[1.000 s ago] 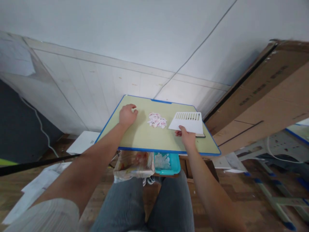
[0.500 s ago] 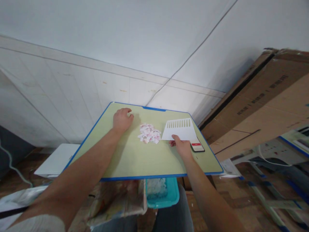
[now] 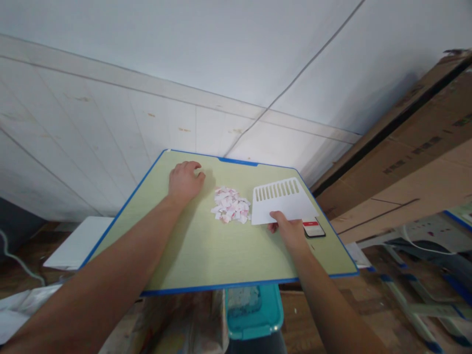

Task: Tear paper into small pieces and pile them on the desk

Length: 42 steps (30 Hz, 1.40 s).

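My right hand (image 3: 287, 228) pinches the near edge of a flat white slotted sheet (image 3: 278, 201), thumb on top and fingers beneath. A row of oval cut-outs runs along the sheet's far side. Just left of the sheet lies a loose pile of torn paper scraps (image 3: 230, 205), white with pinkish marks. My left hand (image 3: 186, 182) rests on the upper left of the table, fingers curled but apart, holding nothing. A gap separates it from the scraps. Partly under the sheet and beside my right wrist is a phone (image 3: 314, 227) with a red and white screen.
The pale green tabletop (image 3: 206, 265) has a blue rim. A turquoise bin (image 3: 254, 330) with whitish contents is below its front edge. Large cardboard boxes (image 3: 405, 167) lean at the right, and a wall with a cable (image 3: 295, 81) stands behind. A white box (image 3: 79, 241) sits at left.
The camera view has shifted and come a little closer to the table. The slotted sheet, held in my right hand, has turned slightly. My left hand stays nearly in place.
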Available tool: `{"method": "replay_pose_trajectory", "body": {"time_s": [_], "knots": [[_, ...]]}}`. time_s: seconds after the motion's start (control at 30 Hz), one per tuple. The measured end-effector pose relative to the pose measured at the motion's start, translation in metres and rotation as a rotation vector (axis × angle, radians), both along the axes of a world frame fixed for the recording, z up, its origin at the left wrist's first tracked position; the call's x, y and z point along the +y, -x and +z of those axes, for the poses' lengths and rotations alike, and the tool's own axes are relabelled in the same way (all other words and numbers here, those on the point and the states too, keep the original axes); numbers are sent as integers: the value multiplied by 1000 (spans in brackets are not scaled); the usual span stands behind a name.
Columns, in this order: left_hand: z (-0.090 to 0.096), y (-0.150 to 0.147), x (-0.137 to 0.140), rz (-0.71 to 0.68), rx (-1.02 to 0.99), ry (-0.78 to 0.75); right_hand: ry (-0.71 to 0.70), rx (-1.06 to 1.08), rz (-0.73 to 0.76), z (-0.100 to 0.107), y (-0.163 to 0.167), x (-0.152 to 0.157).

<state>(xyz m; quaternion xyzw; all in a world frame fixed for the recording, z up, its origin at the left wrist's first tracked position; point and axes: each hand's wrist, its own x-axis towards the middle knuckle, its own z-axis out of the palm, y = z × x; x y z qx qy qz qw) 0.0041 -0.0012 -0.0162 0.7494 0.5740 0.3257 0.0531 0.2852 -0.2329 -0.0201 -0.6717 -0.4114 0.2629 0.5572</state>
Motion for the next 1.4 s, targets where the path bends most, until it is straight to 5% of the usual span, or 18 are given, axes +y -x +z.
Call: {"method": "replay_pose_trajectory", "body": {"time_s": [0.37,0.57,0.9,1.07,1.4], "knots": [[0,0,-1,4,-17,10,-13,-146,92,-6,7,-7],[4,-3,-6,4,-1,32,-91,-69,-13,6,14,-6],[6,-7,-14,-34,-10,44,-4,-200,455,50,54,37],[8,-9,-22,-60,85,74,22,-165,477,53,60,60],[5,-13,-16,-89,60,29,-12,-195,595,43,63,36]]}}
